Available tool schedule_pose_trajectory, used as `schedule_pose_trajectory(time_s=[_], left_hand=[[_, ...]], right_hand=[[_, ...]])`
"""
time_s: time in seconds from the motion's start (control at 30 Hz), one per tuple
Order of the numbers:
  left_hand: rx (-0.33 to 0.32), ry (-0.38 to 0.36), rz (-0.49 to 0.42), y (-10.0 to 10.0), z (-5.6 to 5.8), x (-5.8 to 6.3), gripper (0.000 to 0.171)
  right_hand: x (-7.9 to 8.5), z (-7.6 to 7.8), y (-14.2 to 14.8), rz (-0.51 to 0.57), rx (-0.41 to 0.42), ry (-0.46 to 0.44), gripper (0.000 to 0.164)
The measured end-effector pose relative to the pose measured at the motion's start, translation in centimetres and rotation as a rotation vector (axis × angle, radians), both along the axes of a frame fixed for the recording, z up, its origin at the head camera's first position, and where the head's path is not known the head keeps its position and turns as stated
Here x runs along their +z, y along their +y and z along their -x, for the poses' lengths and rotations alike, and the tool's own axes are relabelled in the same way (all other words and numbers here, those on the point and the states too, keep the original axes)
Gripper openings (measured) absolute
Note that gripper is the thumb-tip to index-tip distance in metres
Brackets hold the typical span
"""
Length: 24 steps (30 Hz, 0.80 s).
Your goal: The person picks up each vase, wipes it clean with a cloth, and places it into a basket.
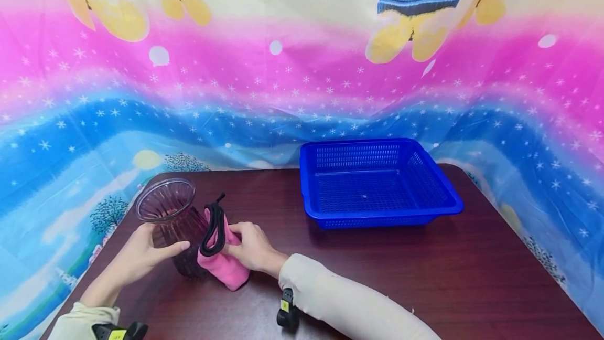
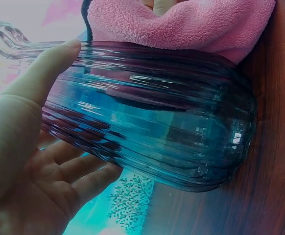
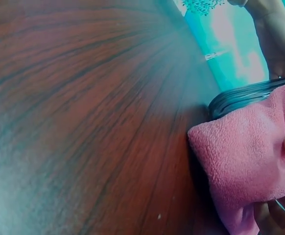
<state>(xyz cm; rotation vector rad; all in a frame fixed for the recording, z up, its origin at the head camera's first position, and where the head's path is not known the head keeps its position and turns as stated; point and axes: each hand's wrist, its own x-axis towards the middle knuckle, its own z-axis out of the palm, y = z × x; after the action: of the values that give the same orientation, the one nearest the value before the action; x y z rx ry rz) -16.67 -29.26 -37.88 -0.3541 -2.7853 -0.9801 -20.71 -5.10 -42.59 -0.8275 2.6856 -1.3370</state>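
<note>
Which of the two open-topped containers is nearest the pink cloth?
The ribbed, see-through purple vase, gripped by the left hand, with the pink cloth right beside it. The blue basket stands apart, farther right and back.

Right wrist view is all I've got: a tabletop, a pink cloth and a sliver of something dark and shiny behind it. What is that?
Observer: A ribbed glass vase; the head view shows its wide, flared mouth.

Visitor: There's a hand past it, in my top right corner. What's its thumb doing?

Observer: That's the left hand. In the left wrist view, its thumb lies against the glass near the vase's neck.

Visitor: And is anything else on the table?

Observer: Yes, the head view shows a blue plastic basket, farther back and to the right.
</note>
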Motion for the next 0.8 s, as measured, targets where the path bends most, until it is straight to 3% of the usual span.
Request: schedule_pose_trajectory(time_s=[0.47, 0.57, 0.8], left_hand=[[-0.027, 0.035, -0.007, -0.1, 0.1, -0.1, 0.058], [-0.05, 0.059, -0.023, -0.2, 0.1, 0.0, 0.058], [-0.11, 0.034, -0.108, -0.2, 0.0, -0.1, 0.061]], right_hand=[[2.2, -0.1, -0.6, 0.093, -0.023, -0.031, 0.02], [2.8, -0.1, -0.6, 0.106, -0.021, -0.02, 0.021], [4.5, -0.2, -0.8, 0.123, -0.023, -0.013, 0.024]])
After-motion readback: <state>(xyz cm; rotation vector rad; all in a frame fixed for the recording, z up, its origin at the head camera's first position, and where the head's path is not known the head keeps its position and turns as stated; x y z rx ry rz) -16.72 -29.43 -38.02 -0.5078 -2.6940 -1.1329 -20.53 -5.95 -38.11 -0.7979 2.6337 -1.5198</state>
